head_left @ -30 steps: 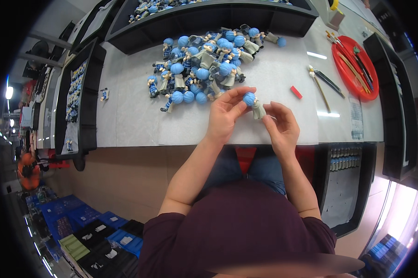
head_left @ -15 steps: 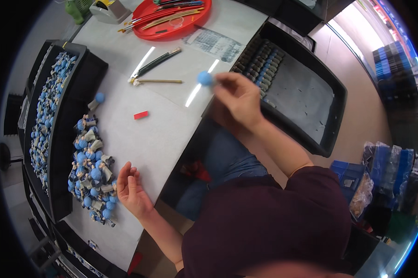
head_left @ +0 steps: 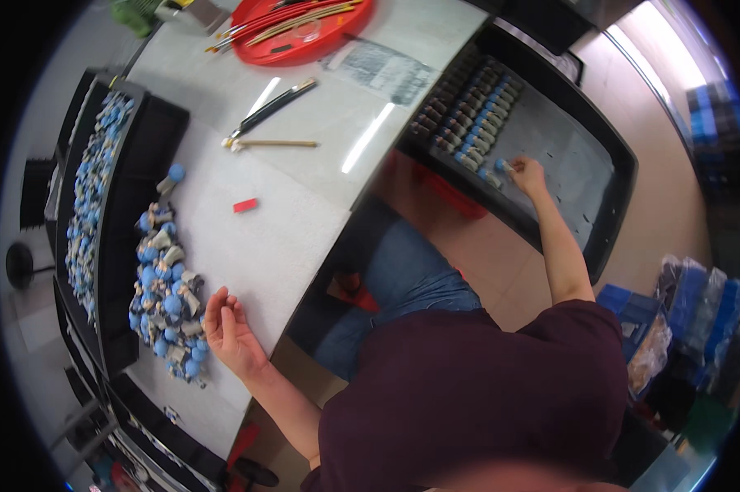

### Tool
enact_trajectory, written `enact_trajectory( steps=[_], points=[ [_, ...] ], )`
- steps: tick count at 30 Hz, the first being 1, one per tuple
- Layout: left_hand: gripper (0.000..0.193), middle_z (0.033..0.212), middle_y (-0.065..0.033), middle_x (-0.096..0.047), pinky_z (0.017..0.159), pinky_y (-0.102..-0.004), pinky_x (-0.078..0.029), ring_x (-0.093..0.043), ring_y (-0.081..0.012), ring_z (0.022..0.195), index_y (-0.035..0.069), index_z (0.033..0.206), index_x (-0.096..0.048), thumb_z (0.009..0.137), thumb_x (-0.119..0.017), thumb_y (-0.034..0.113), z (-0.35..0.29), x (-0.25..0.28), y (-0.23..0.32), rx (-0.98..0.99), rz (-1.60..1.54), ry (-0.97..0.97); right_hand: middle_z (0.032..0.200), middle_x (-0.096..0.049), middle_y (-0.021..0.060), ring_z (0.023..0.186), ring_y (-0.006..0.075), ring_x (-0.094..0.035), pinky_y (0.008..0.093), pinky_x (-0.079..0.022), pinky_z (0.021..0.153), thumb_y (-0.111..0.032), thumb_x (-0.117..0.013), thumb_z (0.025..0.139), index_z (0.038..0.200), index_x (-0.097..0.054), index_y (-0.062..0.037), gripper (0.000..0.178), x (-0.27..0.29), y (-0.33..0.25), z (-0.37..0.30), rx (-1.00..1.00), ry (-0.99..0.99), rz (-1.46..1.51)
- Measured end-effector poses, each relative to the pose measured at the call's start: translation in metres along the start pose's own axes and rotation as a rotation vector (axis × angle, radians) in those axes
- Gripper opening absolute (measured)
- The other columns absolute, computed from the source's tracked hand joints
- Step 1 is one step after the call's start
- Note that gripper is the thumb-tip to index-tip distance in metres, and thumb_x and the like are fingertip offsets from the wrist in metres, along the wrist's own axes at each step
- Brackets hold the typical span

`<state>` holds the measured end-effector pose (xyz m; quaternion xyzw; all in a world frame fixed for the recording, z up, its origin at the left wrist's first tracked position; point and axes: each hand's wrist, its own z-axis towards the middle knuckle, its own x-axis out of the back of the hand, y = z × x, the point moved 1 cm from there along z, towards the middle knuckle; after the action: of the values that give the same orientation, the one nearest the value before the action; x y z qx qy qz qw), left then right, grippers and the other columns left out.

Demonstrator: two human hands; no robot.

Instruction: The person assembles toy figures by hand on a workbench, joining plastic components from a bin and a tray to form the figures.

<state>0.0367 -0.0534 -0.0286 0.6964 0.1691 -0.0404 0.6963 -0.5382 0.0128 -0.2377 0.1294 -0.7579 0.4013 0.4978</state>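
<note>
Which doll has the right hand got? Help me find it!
Find the big black plastic tray beside the white table. Its rows of little dolls end near the right hand. The small blue-haired doll is pinched there; its neighbours lie in rows.

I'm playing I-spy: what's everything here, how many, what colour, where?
table: one, white, left
bin: one, black, left, figurines inside
tray: one, black, right of table
lined-up figurines: rows, blue and grey, in tray
piled figurines: many, blue and grey, on table
lone figurine: one, blue and grey, above pile
held figurine: one, blue-headed, over tray
block: one, red, on table
pen-like tool: one or more, black, on table
stick: one, tan, below tool
dish: one, red, top
paintbrushes: several, red and tan, in dish
printed sheet: one, greyish, beside dish
shirt: one, dark maroon, bottom
left hand: one, bare, beside pile
right hand: one, bare, at held figurine
</note>
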Motion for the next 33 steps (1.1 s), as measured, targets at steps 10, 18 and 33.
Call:
enact_trajectory(
  steps=[10, 18, 33],
  points=[
    [0.018, 0.096, -0.0085, -0.059, 0.077, -0.0251, -0.046, -0.056, -0.0127, 0.084, -0.002, 0.099, -0.056, 0.082, -0.05, 0.001, 0.001, -0.01, -0.001, 0.054, -0.056, -0.073, 0.082, -0.064, 0.0155, 0.078, 0.0259, -0.062, 0.034, -0.047, 0.072, -0.016, -0.065, 0.065, 0.089, -0.062, 0.0008, 0.029, -0.012, 0.058, 0.015, 0.27, -0.127, -0.117],
    [0.019, 0.095, -0.0088, -0.059, 0.077, -0.0256, -0.047, -0.057, -0.0133, 0.083, -0.003, 0.099, -0.056, 0.081, -0.049, -0.004, -0.012, 0.0, 0.001, -0.016, -0.156, -0.081, 0.085, -0.062, 0.017, 0.08, 0.0256, -0.06, 0.0334, -0.046, 0.074, -0.011, -0.062, 0.069, 0.094, -0.059, 0.0035, 0.029, -0.024, 0.033, 0.037, 0.234, -0.28, -0.033],
    [0.031, 0.087, -0.004, -0.051, 0.073, -0.0341, -0.039, -0.049, -0.0218, 0.082, 0.009, 0.087, -0.059, 0.058, -0.071, 0.011, -0.044, 0.094, 0.074, -0.677, 1.398, 0.635, 0.094, -0.057, 0.0132, 0.081, 0.0181, -0.056, 0.0242, -0.049, 0.071, -0.001, -0.052, 0.082, 0.109, -0.046, 0.0051, 0.028, 0.06, -0.257, -0.121, 0.75, 0.262, 0.796]
  ],
)
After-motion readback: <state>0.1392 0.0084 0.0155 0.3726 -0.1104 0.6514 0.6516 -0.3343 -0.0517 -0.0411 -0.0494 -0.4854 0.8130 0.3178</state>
